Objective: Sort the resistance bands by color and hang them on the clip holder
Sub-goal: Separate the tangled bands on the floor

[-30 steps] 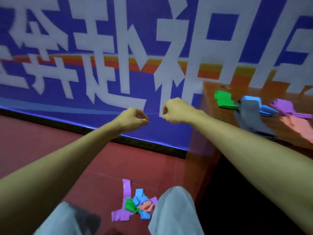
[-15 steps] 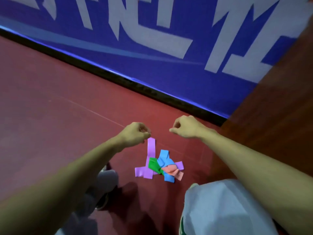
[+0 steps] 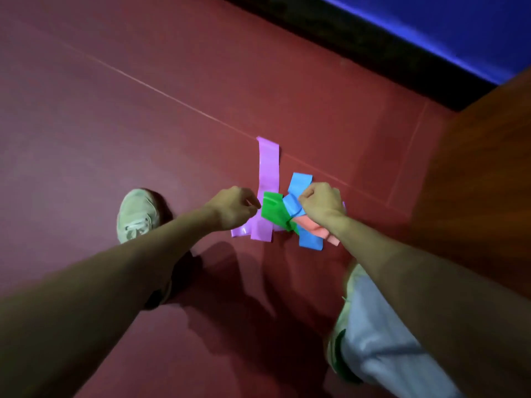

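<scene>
Resistance bands, mixed colours, one small heap on the red floor (image 3: 143,145), centre of view, just left of a brown wooden panel (image 3: 474,182).

- Purple band (image 3: 268,170): longest piece, lies flat and runs from the heap toward the far wall; its near end shows under the others at the heap's left edge.
- Green band (image 3: 273,209): folded, on top of the purple one, middle of the heap.
- Blue band (image 3: 298,183): crosses the heap on a slant, far end just right of the purple strip, near end (image 3: 310,241) poking out at the heap's near right.
- Salmon-pink band (image 3: 314,228): near right of the heap, partly under the right forearm.

Left hand (image 3: 232,209): fingers curled in, loosely closed, just left of the green band; whether it touches or grips anything cannot be told.
Right hand (image 3: 320,201): closed in a fist directly over the blue and pink bands; contact or grip cannot be told from this angle.

Other items: pale shoe (image 3: 136,214) on the floor, left of the heap; light trouser leg (image 3: 382,340) at near right; dark skirting (image 3: 359,41) along the far edge of the floor, with a blue wall surface (image 3: 459,27) beyond it. Thin seam line (image 3: 172,96) runs across the floor and passes under the purple band's far end.
</scene>
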`<state>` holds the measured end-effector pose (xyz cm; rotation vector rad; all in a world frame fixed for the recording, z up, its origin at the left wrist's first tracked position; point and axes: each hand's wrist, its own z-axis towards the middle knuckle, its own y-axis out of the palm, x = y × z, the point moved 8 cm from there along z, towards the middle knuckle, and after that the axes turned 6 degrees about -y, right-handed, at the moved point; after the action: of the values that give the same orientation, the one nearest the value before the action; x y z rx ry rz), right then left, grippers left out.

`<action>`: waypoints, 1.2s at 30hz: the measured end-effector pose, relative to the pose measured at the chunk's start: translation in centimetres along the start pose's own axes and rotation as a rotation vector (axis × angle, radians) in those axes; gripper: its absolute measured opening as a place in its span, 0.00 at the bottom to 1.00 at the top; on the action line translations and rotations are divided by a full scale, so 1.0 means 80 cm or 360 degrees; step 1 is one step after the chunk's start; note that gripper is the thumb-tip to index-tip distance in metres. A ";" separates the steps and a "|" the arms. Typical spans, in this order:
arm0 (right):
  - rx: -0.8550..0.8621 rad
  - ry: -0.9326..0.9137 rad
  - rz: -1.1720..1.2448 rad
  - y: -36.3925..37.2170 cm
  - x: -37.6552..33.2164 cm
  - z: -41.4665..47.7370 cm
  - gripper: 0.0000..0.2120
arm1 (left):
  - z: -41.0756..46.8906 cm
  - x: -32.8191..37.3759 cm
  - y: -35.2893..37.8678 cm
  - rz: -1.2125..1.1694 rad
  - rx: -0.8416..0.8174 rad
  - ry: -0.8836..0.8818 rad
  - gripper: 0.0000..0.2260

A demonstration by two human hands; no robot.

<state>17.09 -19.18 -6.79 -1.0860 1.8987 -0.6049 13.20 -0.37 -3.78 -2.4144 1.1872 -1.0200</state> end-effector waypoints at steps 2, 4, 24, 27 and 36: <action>-0.0037 -0.0002 -0.0030 0.040 0.013 0.017 0.11 | 0.025 -0.019 0.012 -0.0028 -0.0046 -0.0032 0.10; -0.0046 -0.0017 -0.0043 0.072 0.022 0.031 0.14 | 0.043 -0.038 0.024 -0.0088 -0.0073 -0.0076 0.09; -0.0076 -0.0251 0.0021 -0.097 -0.074 -0.032 0.07 | -0.071 0.065 -0.073 -0.0382 0.0027 0.0107 0.10; -0.0247 -0.0400 0.0174 -0.138 -0.105 -0.080 0.08 | -0.125 0.102 -0.102 -0.0428 0.0106 0.0220 0.09; -0.0037 -0.0753 0.0876 -0.233 -0.162 -0.222 0.08 | -0.247 0.140 -0.120 -0.0815 0.0406 0.0393 0.07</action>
<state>13.93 -17.45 21.83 -0.6002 1.6732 -0.0072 9.86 -1.59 20.63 -2.4823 0.4509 -1.5445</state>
